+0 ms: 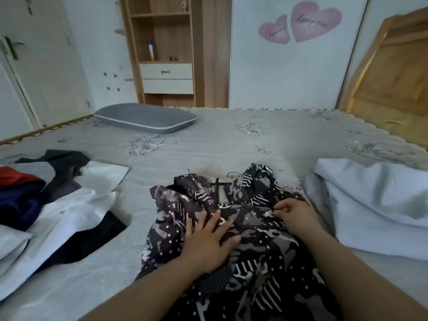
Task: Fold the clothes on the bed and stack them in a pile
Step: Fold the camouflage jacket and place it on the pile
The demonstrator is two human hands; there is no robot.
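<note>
Lying bunched in the middle of the bed (266, 133), right in front, with the far end rumpled into folds: a dark patterned dress (231, 239) with dots and stripes. Looks thin, soft and floppy, so probably light and easy to lift, but quick to slide and wrinkle. No stiff part to push against. Best taken by an edge or a corner, maybe at the top near the straps, then pulled flat before any fold. Pressing down on the cloth near its middle: the left hand (208, 242), palm flat, fingers (214, 218) straight and spread wide, holding nothing, just keeping the cloth still. Resting at the right side of the dress, near the top: the right hand (294, 216), with its fingers curled in and the tips together on a small bit of cloth. Looks like a pinch on the edge, though hard to see how much cloth sits between the tips. Waiting on the left side of the bed: a messy heap of other clothes (58, 200), white, black, dark blue and red, not yet folded. Sitting near on the right: a pale blue quilt (375, 200), puffy and bunched. Farther back near the wall: a grey pillow (146, 118). No neat pile anywhere yet, so plenty left to do.
</note>
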